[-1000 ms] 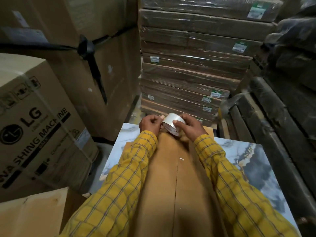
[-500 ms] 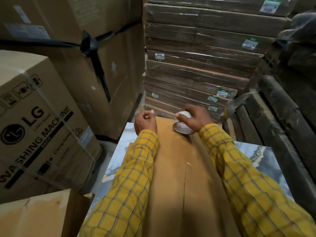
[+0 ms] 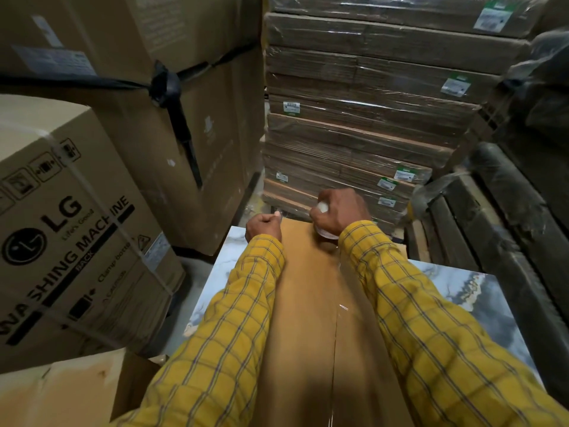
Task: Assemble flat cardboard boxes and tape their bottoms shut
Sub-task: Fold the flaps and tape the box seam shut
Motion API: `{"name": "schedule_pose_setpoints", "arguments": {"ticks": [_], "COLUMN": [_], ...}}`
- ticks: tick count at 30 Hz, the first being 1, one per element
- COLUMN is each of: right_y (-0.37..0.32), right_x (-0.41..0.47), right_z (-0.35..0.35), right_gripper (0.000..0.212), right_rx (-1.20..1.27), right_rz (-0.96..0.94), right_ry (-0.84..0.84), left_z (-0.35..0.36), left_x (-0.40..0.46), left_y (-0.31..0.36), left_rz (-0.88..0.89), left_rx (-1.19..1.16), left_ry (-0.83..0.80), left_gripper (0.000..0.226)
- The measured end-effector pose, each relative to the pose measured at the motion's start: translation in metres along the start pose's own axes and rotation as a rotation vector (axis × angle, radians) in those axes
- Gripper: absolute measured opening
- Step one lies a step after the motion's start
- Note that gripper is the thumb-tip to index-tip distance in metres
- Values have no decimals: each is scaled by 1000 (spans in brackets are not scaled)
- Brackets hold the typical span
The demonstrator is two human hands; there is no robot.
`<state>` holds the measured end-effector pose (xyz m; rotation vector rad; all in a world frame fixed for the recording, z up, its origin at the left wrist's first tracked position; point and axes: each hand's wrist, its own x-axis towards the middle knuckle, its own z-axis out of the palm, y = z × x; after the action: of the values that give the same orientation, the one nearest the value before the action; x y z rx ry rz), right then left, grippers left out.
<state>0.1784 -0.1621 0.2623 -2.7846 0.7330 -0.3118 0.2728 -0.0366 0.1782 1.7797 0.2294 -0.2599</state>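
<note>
a brown cardboard box (image 3: 308, 303) lies on the marbled bench (image 3: 462, 291) with its bottom flaps folded shut and facing up, the seam between them running lengthwise away from the viewer. a roll of clear tape (image 3: 324, 231) stands at the box's far end, mostly hidden under a hand. a glossy strip of tape (image 3: 340, 306) lies along the seam from the roll toward the near end.

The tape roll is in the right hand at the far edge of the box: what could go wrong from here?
1. The left hand pinches what looks like the clear tape's free end, apart from the tape roll in the right hand; the stretched strip may twist or stick to itself.
2. The box seam lies between the hands; a skewed strip may miss it.
</note>
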Motion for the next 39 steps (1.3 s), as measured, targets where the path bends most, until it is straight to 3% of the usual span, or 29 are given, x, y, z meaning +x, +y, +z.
{"name": "schedule_pose_setpoints", "arguments": {"ticks": [7,10,12,14,17,19,22,27,30,35,37,39], "right_y": [-1,-2,-2,-3,-2,-3,-3,0,5,42,53,56], "right_x": [1,0,0,-1,-2,-2,-3,-1,4,1,1,3], "right_z": [8,10,12,12,12,13,12,7,-1,-5,-10,-22], "right_gripper": [34,32,33,34,33,32,33,32,44,40,33,24], "right_rx": [45,55,55,52,41,43,47,60,67,614,617,432], "right_rz": [10,13,15,9,-10,-15,-1,-42,-36,166,100,-9], "right_ry": [13,17,16,16,12,18,15,-15,-103,-146,-149,-151], "left_z": [-6,-3,-6,-9,-10,-8,-7,-9,-8,-3,-1,-1], "left_x": [5,6,2,5,10,5,-10,-24,-25,-27,-26,-25], "left_y": [1,2,2,-2,-7,-2,7,0,1,5,5,4], "left_rz": [-166,-219,-224,-187,-182,-137,73,270,318,336,336,340], "left_rx": [26,-10,4,63,97,65,93,212,298,395,398,397], "left_ry": [-117,-129,-155,-225,-198,-89,59,-9,1,5,0,0], "left_gripper": [42,36,23,40,40,35,28,40,39,36,35,32]}}
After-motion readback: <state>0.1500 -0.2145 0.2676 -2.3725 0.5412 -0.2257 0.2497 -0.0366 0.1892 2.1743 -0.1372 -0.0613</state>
